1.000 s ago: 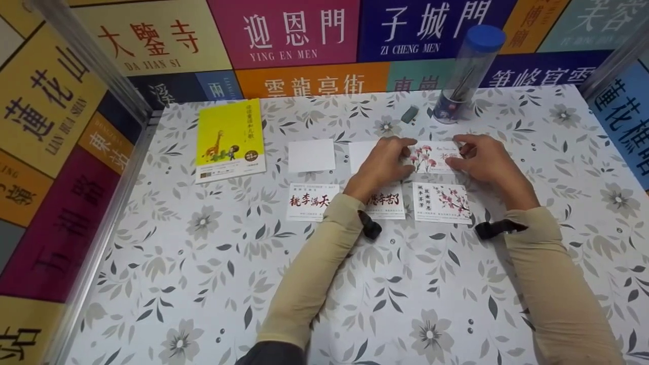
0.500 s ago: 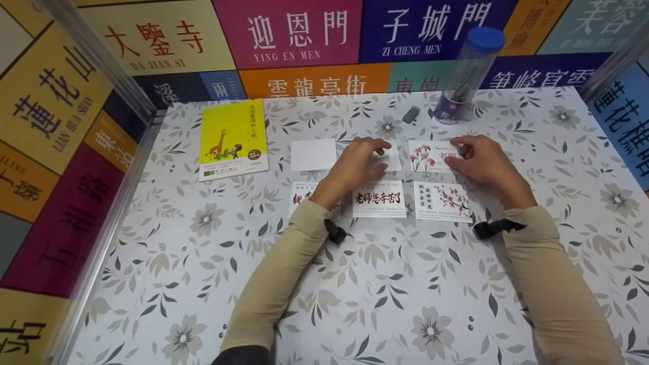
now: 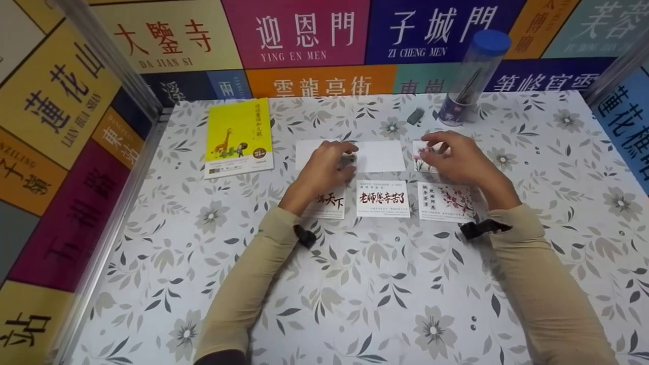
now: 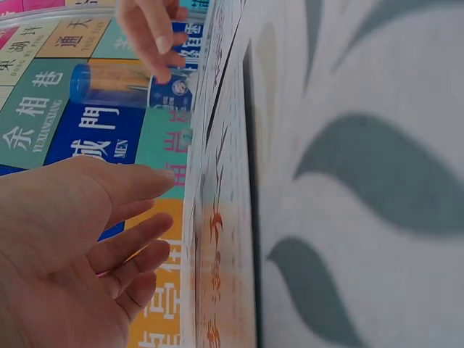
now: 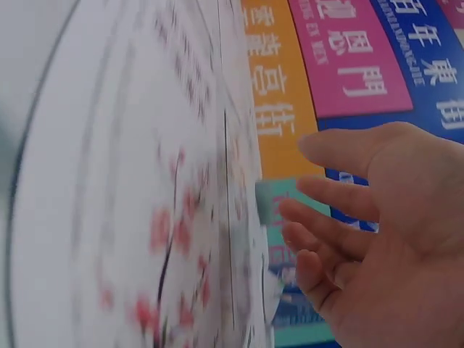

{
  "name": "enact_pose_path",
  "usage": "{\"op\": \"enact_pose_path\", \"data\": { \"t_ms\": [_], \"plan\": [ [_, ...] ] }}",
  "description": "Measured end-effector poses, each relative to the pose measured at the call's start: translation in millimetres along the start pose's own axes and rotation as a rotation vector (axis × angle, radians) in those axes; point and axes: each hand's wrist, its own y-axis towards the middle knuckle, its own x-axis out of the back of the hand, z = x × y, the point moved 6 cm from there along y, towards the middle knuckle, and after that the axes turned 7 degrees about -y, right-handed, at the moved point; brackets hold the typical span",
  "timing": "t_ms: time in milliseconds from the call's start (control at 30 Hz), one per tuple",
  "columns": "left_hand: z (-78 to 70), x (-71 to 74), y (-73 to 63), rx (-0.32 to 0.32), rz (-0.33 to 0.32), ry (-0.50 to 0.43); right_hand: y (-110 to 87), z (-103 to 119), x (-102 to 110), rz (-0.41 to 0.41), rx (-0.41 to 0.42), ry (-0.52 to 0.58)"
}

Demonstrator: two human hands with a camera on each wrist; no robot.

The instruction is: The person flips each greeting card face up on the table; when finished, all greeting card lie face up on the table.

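Observation:
My left hand (image 3: 324, 167) is over the upper row of cards, fingers loosely bent and nothing in its grasp. Beneath it lies a blank white card (image 3: 305, 151), partly hidden, beside another blank card (image 3: 381, 156). My right hand (image 3: 459, 157) hovers at a card with pink carnations (image 3: 420, 162) and covers most of it; the right wrist view shows its relaxed fingers (image 5: 337, 199) holding nothing. In the lower row lie a red-lettered card (image 3: 330, 204) half behind the left wrist, a second red-lettered card (image 3: 383, 198), and a plum-blossom card (image 3: 446, 202).
A yellow book (image 3: 238, 137) lies at the back left of the flower-patterned table (image 3: 375, 294). Towards the back right stand a clear blue-lidded tube (image 3: 471, 76) with pens inside and a small grey-green eraser (image 3: 416, 116). Panels printed with place names enclose the table.
My left hand has moved left, away from the carnation card and across the blank cards. My right hand has shifted slightly left, now covering more of the carnation card.

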Motion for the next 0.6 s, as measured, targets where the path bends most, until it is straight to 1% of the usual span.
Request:
{"op": "enact_pose_path", "data": {
  "t_ms": [100,233,333,467,600],
  "plan": [
    [-3.6,-4.2,0.6,-0.010,0.020,0.026,6.0,16.0,-10.3,0.034,0.048,-0.011],
    [-5.6,-5.7,-0.2,-0.014,0.032,0.053,15.2,31.3,-25.4,0.088,0.091,-0.030],
    [-5.0,-7.5,-1.2,0.011,0.054,0.045,17.7,35.5,-34.4,0.107,0.102,-0.045],
    [-4.1,-12.1,-2.1,0.047,0.101,0.035,17.6,35.6,-39.0,0.104,0.099,-0.040],
    [-6.7,-15.8,-3.0,0.038,0.131,-0.001,16.3,35.9,-39.4,0.112,0.103,-0.029]
  ]
}}
